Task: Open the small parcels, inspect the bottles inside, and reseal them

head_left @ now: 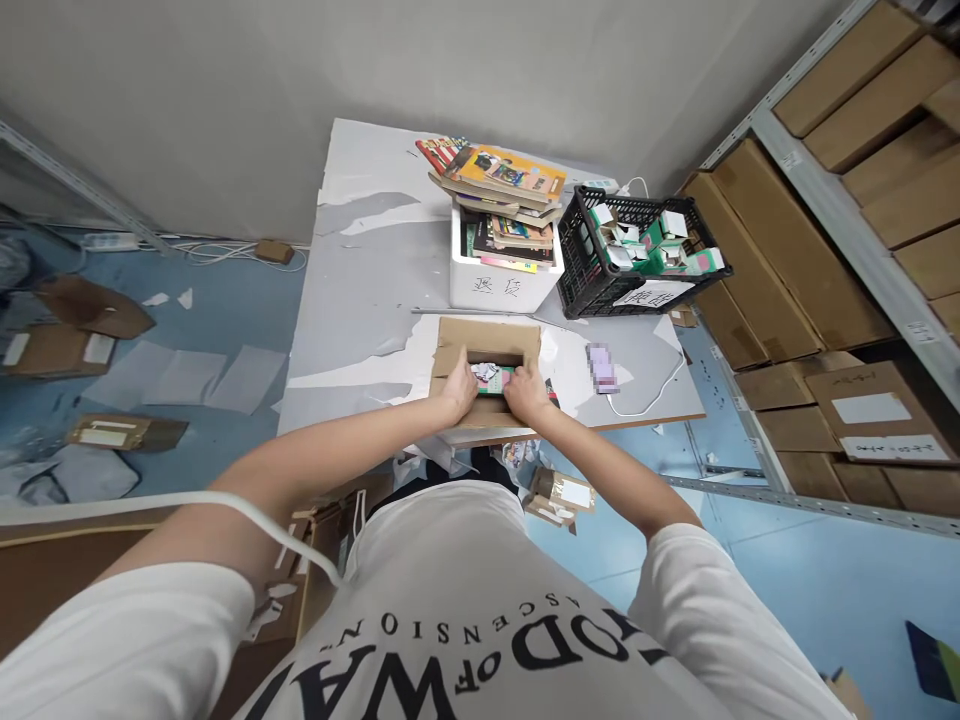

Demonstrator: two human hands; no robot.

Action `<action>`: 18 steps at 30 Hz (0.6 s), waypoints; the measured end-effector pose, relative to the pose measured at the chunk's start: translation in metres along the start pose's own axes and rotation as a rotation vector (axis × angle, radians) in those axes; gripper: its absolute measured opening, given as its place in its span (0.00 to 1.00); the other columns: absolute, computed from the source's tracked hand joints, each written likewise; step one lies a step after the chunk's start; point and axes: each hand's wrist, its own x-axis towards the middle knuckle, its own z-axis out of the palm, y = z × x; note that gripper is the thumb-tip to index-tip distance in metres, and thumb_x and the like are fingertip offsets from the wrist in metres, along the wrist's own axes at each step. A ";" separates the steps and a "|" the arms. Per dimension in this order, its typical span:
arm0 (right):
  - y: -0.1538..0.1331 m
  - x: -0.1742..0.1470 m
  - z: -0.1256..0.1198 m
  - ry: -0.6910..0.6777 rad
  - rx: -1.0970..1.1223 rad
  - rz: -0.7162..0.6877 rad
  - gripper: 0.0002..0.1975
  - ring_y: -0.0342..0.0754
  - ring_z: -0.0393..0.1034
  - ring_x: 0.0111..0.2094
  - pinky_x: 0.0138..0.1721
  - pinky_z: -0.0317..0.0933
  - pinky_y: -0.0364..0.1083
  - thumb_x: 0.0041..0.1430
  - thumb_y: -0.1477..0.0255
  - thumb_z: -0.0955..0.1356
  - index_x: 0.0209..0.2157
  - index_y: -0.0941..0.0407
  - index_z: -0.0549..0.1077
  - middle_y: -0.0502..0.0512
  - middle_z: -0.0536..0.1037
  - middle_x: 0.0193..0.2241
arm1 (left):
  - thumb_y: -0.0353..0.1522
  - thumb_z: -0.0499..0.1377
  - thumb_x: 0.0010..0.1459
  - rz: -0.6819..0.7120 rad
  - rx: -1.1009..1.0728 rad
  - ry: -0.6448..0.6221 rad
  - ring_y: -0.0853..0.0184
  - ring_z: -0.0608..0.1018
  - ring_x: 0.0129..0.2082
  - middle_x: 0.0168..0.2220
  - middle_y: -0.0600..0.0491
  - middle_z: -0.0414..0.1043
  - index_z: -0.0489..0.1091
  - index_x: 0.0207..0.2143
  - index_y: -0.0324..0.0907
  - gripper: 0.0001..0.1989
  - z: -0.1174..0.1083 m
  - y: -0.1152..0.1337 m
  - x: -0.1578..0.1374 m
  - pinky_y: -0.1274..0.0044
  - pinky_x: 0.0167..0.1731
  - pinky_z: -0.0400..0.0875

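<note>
An open cardboard box (489, 333) sits at the table's front edge, its back flap standing up. Inside it lie a small green and pink carton (495, 380) and some crumpled paper (485, 371). My left hand (459, 388) is closed on the box's left side, thumb pointing up along the wall. On the opposite side, my right hand (527, 392) grips the box with its fingers curled in next to the green and pink carton. Parts of the fingers of both hands are hidden.
Behind the box stand a white bin (504, 285) piled with books (510, 172) and a black crate (592, 285) of green and white cartons. A phone (602, 368) on a cable lies at right. Shelves with boxes (874, 410) rise at right; boxes and paper (196, 378) litter the floor.
</note>
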 end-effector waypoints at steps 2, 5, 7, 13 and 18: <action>0.010 -0.014 0.004 0.021 0.019 0.136 0.20 0.60 0.67 0.50 0.60 0.42 0.65 0.61 0.81 0.57 0.47 0.62 0.76 0.70 0.76 0.46 | 0.33 0.56 0.52 -0.152 -0.095 0.095 0.42 0.57 0.63 0.53 0.38 0.70 0.70 0.55 0.39 0.26 -0.001 0.000 -0.010 0.45 0.59 0.31; 0.025 -0.032 0.022 0.028 0.118 0.299 0.22 0.61 0.66 0.52 0.60 0.40 0.67 0.62 0.77 0.59 0.56 0.64 0.68 0.73 0.72 0.51 | 0.36 0.56 0.53 -0.271 -0.160 0.149 0.40 0.51 0.65 0.60 0.35 0.62 0.63 0.60 0.34 0.31 -0.008 -0.016 -0.027 0.44 0.59 0.29; 0.032 -0.041 0.038 0.036 0.227 0.316 0.27 0.61 0.65 0.54 0.60 0.43 0.67 0.63 0.72 0.61 0.62 0.63 0.59 0.73 0.66 0.57 | 0.36 0.56 0.54 -0.290 -0.167 0.168 0.40 0.52 0.65 0.63 0.31 0.56 0.60 0.61 0.30 0.33 -0.011 -0.036 -0.040 0.46 0.60 0.33; 0.033 -0.043 0.051 0.127 0.330 0.276 0.29 0.62 0.50 0.64 0.61 0.44 0.66 0.62 0.69 0.63 0.63 0.63 0.57 0.72 0.57 0.63 | 0.44 0.50 0.60 -0.388 -0.164 0.157 0.44 0.49 0.67 0.67 0.38 0.47 0.59 0.62 0.41 0.30 0.011 -0.082 -0.074 0.45 0.58 0.43; 0.020 -0.007 0.009 0.067 0.221 0.137 0.16 0.62 0.63 0.56 0.59 0.51 0.59 0.61 0.76 0.64 0.50 0.64 0.71 0.73 0.70 0.52 | 0.37 0.49 0.61 -0.255 -0.171 0.213 0.47 0.44 0.68 0.68 0.37 0.42 0.53 0.65 0.37 0.31 0.012 -0.078 -0.073 0.47 0.60 0.39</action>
